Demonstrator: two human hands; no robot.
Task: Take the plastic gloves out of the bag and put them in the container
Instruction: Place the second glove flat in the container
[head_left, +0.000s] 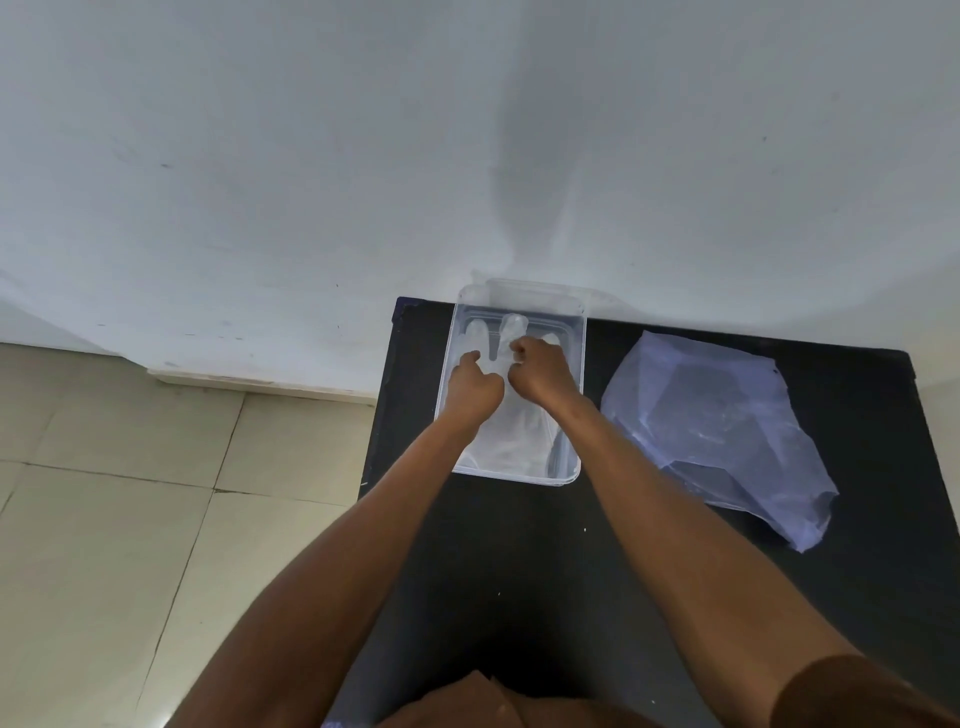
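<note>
Both hands (511, 382) pressing gloves (511, 431) inside container (569, 475), bag (727, 431) beside

At frame centre, a container (569, 395) sits on the worktop (519, 545) against the wall (363, 156), gloves (514, 431) lying inside it (both hands above them); the bag (727, 431) lies just right, floor (130, 493) at lower left.

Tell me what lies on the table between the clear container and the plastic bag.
Nothing: in the head view a bare strip of black table separates the container from the bag. Only the right forearm crosses above it.
</note>
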